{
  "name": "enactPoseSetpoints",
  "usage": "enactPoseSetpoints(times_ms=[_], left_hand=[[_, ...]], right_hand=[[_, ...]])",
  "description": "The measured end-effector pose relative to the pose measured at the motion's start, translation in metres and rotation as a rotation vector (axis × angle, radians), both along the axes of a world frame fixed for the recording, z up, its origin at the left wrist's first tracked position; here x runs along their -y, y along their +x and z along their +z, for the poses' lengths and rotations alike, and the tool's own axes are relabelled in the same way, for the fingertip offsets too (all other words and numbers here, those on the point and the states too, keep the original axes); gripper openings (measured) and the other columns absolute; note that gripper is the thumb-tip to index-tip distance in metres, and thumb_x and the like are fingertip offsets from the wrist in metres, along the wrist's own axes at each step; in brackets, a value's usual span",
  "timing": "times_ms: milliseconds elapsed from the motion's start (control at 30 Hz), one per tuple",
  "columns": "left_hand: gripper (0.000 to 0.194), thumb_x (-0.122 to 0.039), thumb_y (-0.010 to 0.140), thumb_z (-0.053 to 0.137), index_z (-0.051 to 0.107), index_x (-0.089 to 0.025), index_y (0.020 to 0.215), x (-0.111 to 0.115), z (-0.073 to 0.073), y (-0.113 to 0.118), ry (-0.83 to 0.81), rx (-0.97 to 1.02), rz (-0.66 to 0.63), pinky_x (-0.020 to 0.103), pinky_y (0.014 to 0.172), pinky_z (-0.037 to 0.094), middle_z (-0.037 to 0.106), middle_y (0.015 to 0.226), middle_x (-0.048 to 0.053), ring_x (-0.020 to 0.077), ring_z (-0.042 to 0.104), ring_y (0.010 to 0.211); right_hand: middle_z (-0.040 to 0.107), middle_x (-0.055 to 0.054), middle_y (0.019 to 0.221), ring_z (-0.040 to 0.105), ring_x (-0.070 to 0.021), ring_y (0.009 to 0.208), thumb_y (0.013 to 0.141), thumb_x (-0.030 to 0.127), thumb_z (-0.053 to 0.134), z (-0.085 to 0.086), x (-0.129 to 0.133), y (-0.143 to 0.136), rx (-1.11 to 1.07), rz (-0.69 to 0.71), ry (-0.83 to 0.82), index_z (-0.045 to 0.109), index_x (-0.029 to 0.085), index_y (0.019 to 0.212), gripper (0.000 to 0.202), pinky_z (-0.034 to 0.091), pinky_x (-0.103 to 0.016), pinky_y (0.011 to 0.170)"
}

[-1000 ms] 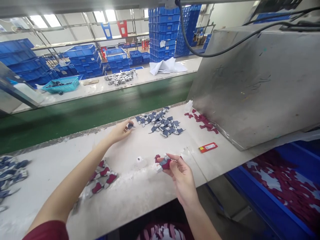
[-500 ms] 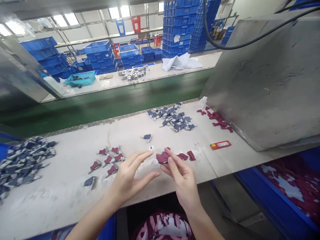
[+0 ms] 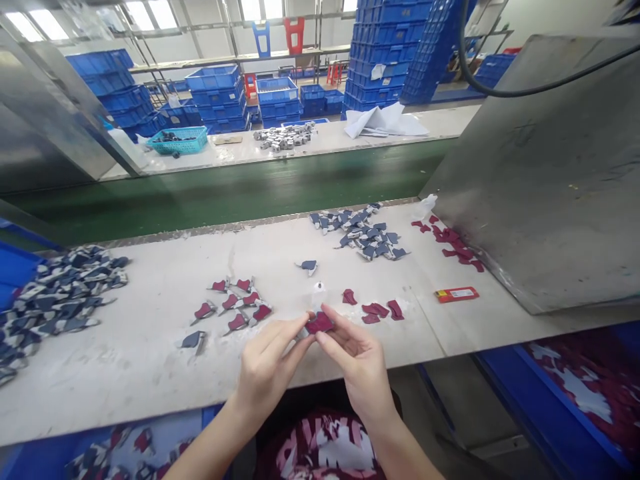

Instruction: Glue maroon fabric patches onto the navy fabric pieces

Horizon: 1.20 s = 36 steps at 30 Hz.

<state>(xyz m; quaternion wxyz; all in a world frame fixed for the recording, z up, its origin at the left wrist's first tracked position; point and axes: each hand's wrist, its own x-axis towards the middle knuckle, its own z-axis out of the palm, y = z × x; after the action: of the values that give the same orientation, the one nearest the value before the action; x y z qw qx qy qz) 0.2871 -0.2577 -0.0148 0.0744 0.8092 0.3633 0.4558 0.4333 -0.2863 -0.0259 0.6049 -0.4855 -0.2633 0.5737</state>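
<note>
Between my two hands, above the front of the table, is a small part with a maroon top (image 3: 319, 323) and a greyish underside. The fingertips of my left hand (image 3: 273, 357) pinch its left end. My right hand (image 3: 357, 357) grips the right end between thumb and fingers. Part of the piece is hidden by my fingers. Just left of my hands lie several assembled maroon-and-grey parts (image 3: 235, 322). Loose maroon pieces (image 3: 375, 309) rest to the right. Behind my hands sits one navy-and-grey part (image 3: 309, 266).
Navy-and-grey parts form a pile (image 3: 370, 235) at the back and a larger heap (image 3: 65, 293) at far left. More maroon pieces (image 3: 457, 247) lie beside a metal housing (image 3: 550, 187). A red packet (image 3: 457, 295) is at right. Blue bins (image 3: 565, 393) stand below the table edge.
My left hand has closed in from the left and now pinches the maroon-topped part, which my right hand held alone. The whole view has shifted slightly.
</note>
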Motion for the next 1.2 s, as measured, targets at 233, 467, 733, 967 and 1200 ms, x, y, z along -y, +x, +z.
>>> enactPoseSetpoints(times_ms=[233,467,733,967,1200], left_hand=[[0.033,-0.01,0.094,0.064,0.064,-0.023,0.124,0.003,-0.001,-0.007,-0.031,0.024,-0.02,0.029,0.078,0.064,0.079,0.102,0.007,0.0189,0.077,0.085],[0.019,-0.025,0.097,0.062,0.07,-0.024,0.113,-0.019,-0.023,-0.056,-0.045,-0.16,0.242,0.033,0.078,0.063,0.078,0.096,0.006,0.0208,0.075,0.082],[0.023,-0.025,0.097,0.054,0.068,-0.022,0.115,-0.087,-0.034,-0.07,-0.12,-0.393,0.403,0.057,0.105,0.049,0.069,0.123,0.014,0.0353,0.054,0.126],[0.037,-0.014,0.086,0.064,0.063,-0.016,0.122,-0.152,-0.041,0.013,-0.421,-0.517,-0.07,0.05,0.105,0.048,0.067,0.122,0.016,0.0327,0.056,0.124],[0.029,-0.012,0.086,0.058,0.061,-0.015,0.115,-0.146,-0.042,0.029,-0.532,-0.533,-0.155,0.043,0.097,0.052,0.072,0.112,0.015,0.0311,0.065,0.113]], right_hand=[[0.079,-0.003,0.088,0.073,-0.0212,0.083,0.067,0.038,0.087,-0.007,-0.001,-0.007,-0.026,0.039,-0.034,0.079,0.026,0.109,0.045,0.063,-0.039,0.084],[0.073,-0.009,0.109,0.071,-0.0246,0.095,0.086,0.032,0.072,-0.025,0.0,0.003,0.63,-0.161,0.279,0.078,0.028,0.11,0.025,0.064,-0.04,0.078],[0.04,-0.011,0.152,0.028,-0.045,0.141,0.085,0.039,0.072,-0.074,-0.028,0.007,1.216,-0.092,0.339,0.077,0.034,0.113,0.029,0.043,-0.069,0.103],[0.056,-0.014,0.127,0.048,-0.0368,0.129,0.087,0.039,0.068,-0.075,-0.029,0.01,1.141,-0.069,0.395,0.066,0.031,0.131,0.045,0.048,-0.061,0.101],[0.067,-0.01,0.112,0.066,-0.0247,0.102,0.079,0.037,0.079,-0.073,-0.017,0.031,0.763,-0.319,0.366,0.061,0.022,0.124,0.051,0.058,-0.042,0.089]])
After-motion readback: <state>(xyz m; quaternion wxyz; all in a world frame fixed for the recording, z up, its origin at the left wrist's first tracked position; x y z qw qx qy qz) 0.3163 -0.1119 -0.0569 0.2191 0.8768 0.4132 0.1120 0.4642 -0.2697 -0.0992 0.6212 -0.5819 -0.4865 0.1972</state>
